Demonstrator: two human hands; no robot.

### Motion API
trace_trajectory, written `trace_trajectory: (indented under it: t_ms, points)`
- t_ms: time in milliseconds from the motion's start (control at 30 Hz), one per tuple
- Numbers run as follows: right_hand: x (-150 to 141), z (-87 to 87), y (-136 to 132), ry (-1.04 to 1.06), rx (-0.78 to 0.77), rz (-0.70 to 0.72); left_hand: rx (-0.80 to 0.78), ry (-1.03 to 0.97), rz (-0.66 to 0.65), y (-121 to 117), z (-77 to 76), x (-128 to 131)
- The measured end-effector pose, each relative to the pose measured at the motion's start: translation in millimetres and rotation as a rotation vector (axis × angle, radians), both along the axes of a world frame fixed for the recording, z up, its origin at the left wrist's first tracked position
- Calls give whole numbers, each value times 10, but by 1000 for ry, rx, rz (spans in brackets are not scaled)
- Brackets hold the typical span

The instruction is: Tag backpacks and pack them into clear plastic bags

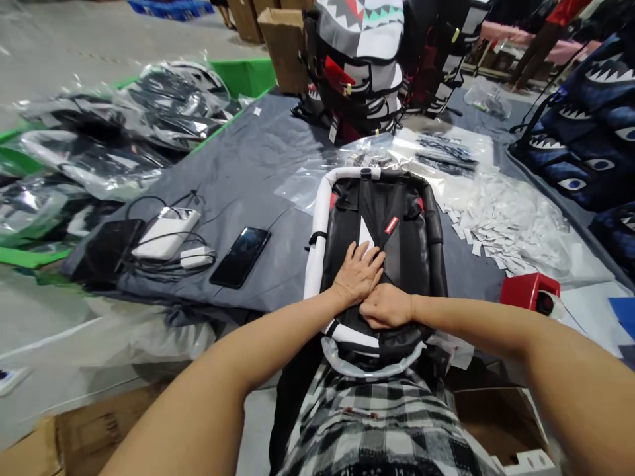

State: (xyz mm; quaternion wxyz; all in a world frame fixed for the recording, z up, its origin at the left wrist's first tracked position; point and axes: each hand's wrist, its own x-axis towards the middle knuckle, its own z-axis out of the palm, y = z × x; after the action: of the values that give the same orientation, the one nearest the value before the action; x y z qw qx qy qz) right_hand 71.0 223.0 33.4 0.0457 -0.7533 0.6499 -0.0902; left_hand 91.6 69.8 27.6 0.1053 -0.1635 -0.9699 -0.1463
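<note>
A black and white backpack (415,261) lies on the grey cloth-covered table in front of me, its straps facing up. White padding runs along its left side, and a small red label (391,225) sits on a strap. My left hand (358,272) rests flat on the middle of the backpack, fingers stretched out. Just below and touching it, my right hand (387,306) is closed in a fist against the backpack; whatever its fingers hold is hidden. Clear plastic (370,369) shows under the backpack's near end.
Left of the backpack lie a phone (241,257) and a white power bank (167,233) with cables. Bagged backpacks (169,106) fill a green-edged area at far left. Stacked backpacks (367,79) stand behind. To the right are many white tags (510,218) and a red tape dispenser (528,291).
</note>
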Motion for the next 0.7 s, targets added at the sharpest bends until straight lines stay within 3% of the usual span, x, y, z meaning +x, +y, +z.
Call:
trace_trajectory:
  t_ms: [67,167,300,400,467,567,633,700]
  points:
    - [-62,-106,-8,15,-54,-50,4,-9,-3,7,-18,-43]
    - [10,-124,36,74,-181,-88,4,-23,15,39,11,4]
    - [260,45,159,176,-388,-115,-79,-50,-5,123,3,306]
    - [172,299,135,252,-431,-86,-77,-61,-37,189,-65,517]
    - [-100,520,19,295,-418,-242,-43,-85,-65,204,-55,591]
    - [-646,723,-188,294,-377,-676,-28,-142,-101,169,90,604]
    - [-938,658,-257,284,-264,-884,-34,-177,-149,120,229,532]
    - [-1102,463,-254,274,-89,-957,26,-191,-200,40,357,373]
